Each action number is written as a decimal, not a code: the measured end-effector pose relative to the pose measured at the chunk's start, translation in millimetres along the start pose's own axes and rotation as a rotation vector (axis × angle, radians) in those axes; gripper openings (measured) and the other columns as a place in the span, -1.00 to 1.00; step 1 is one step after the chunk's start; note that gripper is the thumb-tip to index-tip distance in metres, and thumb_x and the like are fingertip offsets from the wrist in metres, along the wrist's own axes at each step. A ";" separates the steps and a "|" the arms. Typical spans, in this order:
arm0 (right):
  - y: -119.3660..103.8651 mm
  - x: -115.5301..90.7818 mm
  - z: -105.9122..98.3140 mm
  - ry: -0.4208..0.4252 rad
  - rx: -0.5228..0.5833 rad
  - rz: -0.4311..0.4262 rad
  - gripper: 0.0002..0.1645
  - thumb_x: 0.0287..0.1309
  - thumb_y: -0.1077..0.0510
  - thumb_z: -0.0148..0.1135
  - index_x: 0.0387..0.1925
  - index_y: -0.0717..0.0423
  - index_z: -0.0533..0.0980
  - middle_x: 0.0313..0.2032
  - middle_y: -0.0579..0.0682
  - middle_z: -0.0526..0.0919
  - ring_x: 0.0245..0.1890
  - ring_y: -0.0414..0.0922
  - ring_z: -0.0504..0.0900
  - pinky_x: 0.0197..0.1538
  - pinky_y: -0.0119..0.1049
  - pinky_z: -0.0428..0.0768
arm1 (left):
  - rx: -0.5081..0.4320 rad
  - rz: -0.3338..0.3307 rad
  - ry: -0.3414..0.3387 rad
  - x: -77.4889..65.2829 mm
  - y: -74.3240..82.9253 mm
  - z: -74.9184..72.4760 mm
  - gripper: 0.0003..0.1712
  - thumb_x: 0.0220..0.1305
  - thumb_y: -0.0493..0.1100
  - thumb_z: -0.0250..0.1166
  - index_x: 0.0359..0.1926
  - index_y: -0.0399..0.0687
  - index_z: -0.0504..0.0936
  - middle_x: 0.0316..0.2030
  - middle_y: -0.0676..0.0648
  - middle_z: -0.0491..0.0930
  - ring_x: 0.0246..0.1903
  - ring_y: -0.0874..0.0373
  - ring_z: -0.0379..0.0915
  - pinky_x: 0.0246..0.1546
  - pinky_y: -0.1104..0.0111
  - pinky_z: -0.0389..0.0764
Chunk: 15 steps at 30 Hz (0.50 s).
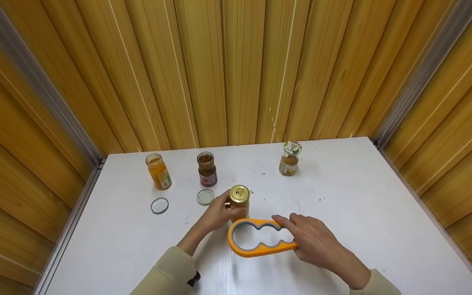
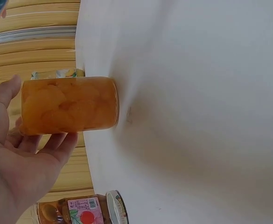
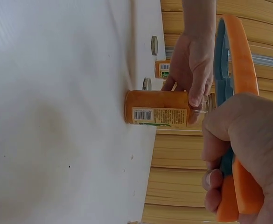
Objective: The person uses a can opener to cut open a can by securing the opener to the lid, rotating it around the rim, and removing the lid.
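My left hand (image 1: 218, 213) grips a glass jar of orange fruit pieces (image 2: 68, 105) near its top, thumb on one side and fingers on the other. Its gold lid (image 1: 239, 194) is on. The jar stands upright at the table's middle, its barcode label (image 3: 159, 115) facing my right hand. My right hand (image 1: 316, 239) holds an orange jar opener (image 1: 242, 255) with a grey scalloped inner edge, by its handle end. The opener's round loop is in the air on the near side of the jar, beside the lid in the right wrist view.
Left on the white table (image 1: 109, 246) stand an open jar of orange contents (image 1: 160, 174) and an open dark jar (image 1: 207, 170). Their lids, one (image 1: 159, 205) and another (image 1: 205, 197), lie before them. A lidded jar (image 1: 289, 162) stands back right. Wood-look panels (image 1: 240, 73) enclose the table.
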State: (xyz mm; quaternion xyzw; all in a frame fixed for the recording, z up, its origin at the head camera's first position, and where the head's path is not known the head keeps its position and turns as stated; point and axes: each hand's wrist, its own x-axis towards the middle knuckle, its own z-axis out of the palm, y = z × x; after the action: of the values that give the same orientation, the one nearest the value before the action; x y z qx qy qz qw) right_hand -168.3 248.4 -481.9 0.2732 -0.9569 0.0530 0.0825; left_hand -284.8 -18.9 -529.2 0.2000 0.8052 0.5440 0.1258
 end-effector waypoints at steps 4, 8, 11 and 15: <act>-1.4 -0.8 -4.5 0.021 0.006 0.004 0.01 -0.29 0.24 0.41 0.27 -0.31 0.24 -0.43 -0.27 0.29 -0.52 -0.28 0.27 -0.44 -0.40 0.37 | -0.001 0.075 -0.004 -9.2 -0.4 2.9 -0.32 0.08 -0.02 0.38 0.23 0.05 0.37 0.08 0.04 0.47 0.04 0.12 0.38 0.06 0.21 0.42; -3.1 0.6 -9.4 0.020 0.018 0.017 0.01 -0.29 0.23 0.43 0.27 -0.29 0.24 -0.41 -0.27 0.30 -0.52 -0.27 0.28 -0.43 -0.41 0.38 | -0.019 0.104 -0.015 -19.1 -1.9 5.1 -0.41 0.14 -0.12 0.34 0.20 0.03 0.40 0.05 0.07 0.48 0.03 0.14 0.38 0.06 0.24 0.43; -4.4 2.5 -12.5 0.019 0.022 0.018 0.00 -0.30 0.23 0.44 0.27 -0.25 0.26 -0.41 -0.27 0.31 -0.52 -0.27 0.29 -0.43 -0.41 0.40 | -0.032 0.098 -0.030 -26.7 -2.2 6.9 -0.45 0.16 -0.12 0.33 0.19 0.08 0.41 0.03 0.10 0.49 0.03 0.17 0.39 0.08 0.26 0.42; -5.5 4.7 -15.3 0.022 0.020 0.016 0.02 -0.31 0.22 0.44 0.28 -0.26 0.24 -0.40 -0.27 0.32 -0.51 -0.27 0.29 -0.42 -0.41 0.41 | -0.016 0.114 -0.047 -37.6 -0.3 10.0 -0.46 0.18 -0.05 0.31 0.19 0.18 0.39 0.03 0.15 0.48 0.05 0.19 0.38 0.11 0.22 0.39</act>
State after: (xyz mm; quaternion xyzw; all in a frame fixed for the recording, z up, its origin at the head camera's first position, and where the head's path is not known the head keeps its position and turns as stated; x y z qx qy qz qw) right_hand -167.3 243.6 -465.7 0.2657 -0.9576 0.0660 0.0899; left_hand -247.3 -28.0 -533.9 0.2571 0.7850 0.5518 0.1151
